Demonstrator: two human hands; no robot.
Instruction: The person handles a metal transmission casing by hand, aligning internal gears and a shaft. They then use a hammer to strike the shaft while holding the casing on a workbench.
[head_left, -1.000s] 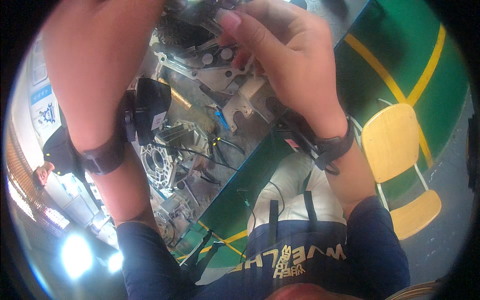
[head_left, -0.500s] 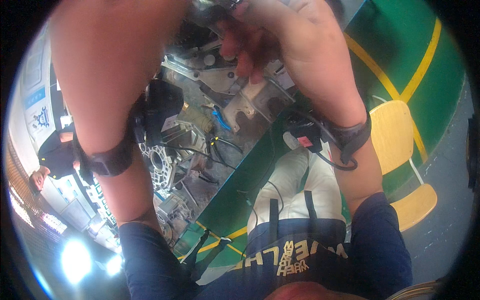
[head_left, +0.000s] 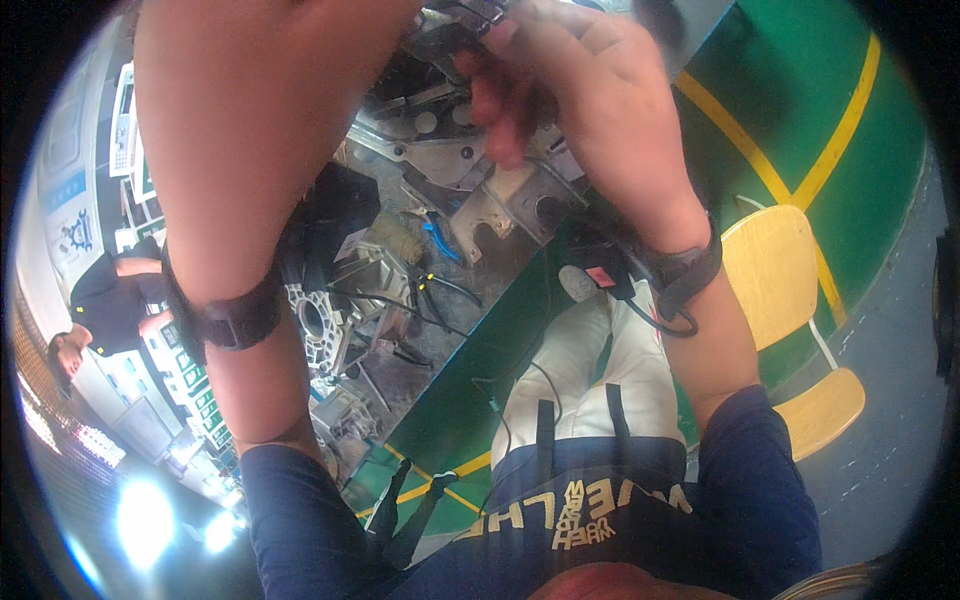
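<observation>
Grip, right hand [head_left: 600,95]: the thumb lies at a dark metal part [head_left: 478,14], and the fingers curl below; whether they pinch it firmly, I cannot tell.
Grip, left hand [head_left: 280,130]: its fingertips are outside the view, so I cannot tell if they are spread or pressed together.
Dark metal part: at the upper edge of the view, partly cut off, near the flat plate with holes [head_left: 430,152].
Slip risk: if the hold is weak, the part could drop onto the plate or the silver bracket [head_left: 510,195].
Snag risk: the black cable [head_left: 673,333] hanging by the right wrist band [head_left: 690,275] could catch on an edge.
Knock risk: the black box [head_left: 335,205] at the left wrist could hit the round housing [head_left: 318,318].
Worktop [head_left: 495,275]: it carries blue-handled pliers [head_left: 437,238], which a low forearm could push.
</observation>
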